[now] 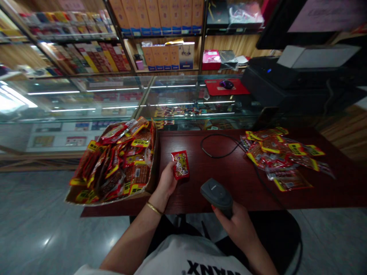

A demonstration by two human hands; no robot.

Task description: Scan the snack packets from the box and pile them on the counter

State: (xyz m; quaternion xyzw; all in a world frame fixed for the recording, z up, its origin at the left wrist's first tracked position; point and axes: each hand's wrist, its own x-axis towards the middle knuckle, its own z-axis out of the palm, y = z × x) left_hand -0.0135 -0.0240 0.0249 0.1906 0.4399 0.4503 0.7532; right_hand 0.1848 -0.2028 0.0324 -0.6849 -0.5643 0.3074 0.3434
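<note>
My left hand (168, 178) holds a small red snack packet (180, 165) by its left edge, just above the dark red table (200, 168). In my right hand (236, 223) is a dark grey barcode scanner (217, 194), its head tilted up and to the left, apart from the packet. Left of my left hand stands an open cardboard box (155, 160) filled with red and yellow snack packets (126, 152). A loose pile of similar packets (269, 149) lies on the right part of the table.
A black cable (205, 149) loops across the table toward the pile. Behind the table runs a glass display counter (114, 99), carrying a red mouse pad (212, 88) with a mouse (226, 84). A dark printer-like machine (292, 88) and monitor (282, 23) stand at right; shelves of boxes line the back.
</note>
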